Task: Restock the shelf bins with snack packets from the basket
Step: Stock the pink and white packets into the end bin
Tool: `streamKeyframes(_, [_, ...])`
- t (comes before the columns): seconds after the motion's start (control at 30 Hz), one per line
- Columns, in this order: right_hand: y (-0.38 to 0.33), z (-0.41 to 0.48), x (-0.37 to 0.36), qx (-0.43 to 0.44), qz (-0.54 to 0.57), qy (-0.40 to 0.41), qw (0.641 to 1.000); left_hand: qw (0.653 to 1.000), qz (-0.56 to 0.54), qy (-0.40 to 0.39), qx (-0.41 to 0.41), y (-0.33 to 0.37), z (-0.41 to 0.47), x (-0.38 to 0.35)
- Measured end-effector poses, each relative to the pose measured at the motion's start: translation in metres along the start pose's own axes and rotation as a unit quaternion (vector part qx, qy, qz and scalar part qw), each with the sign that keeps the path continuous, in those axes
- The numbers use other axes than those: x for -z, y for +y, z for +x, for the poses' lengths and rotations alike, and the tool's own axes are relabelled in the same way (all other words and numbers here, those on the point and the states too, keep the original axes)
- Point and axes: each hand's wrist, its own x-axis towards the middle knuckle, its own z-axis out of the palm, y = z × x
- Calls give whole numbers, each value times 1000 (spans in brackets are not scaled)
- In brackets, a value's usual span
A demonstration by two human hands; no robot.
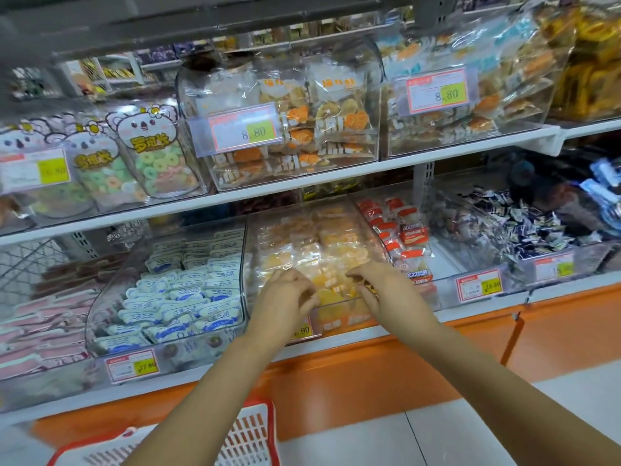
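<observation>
Both my hands reach into the clear middle bin (pixel 366 216) on the lower shelf, which holds yellow and orange snack packets (pixel 322 243). My left hand (pixel 285 301) has its fingers curled at the front of the pile. My right hand (pixel 379 284) pinches a yellow packet (pixel 331 292) near the bin's front wall. The red and white basket (pixel 248 435) sits below my left forearm at the bottom edge; its contents are hidden.
A bin of blue and white packets (pixel 188 290) stands left of the middle bin, red-capped packets (pixel 406 243) and dark wrapped candies (pixel 524 227) to the right. The upper shelf carries clear bins of cookies (pixel 302 129) and koala-shaped candy jars (pixel 151 156). An orange cabinet front (pixel 437 361) runs below.
</observation>
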Motion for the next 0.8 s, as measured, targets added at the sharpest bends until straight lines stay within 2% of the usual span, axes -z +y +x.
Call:
streamKeyframes(0.17, [-5,26,-1,-63,-29,-22,997,998,11,-50,-20,12,16,6])
streamKeyframes(0.33, [8,21,-1,-46,-40,-52,997,986,39,-160,-19,18,33,12])
streamKeyframes(0.6, [13,21,-3,-22,-91,-67,993,959,130,-240,-74,26,62,23])
streamKeyframes(0.7, [8,21,-5,-15,-93,-65,993,964,131,-214,-91,21,58,14])
streamKeyframes(0.8, [8,15,9,-34,-2,-8,999,979,88,-157,-96,16,44,9])
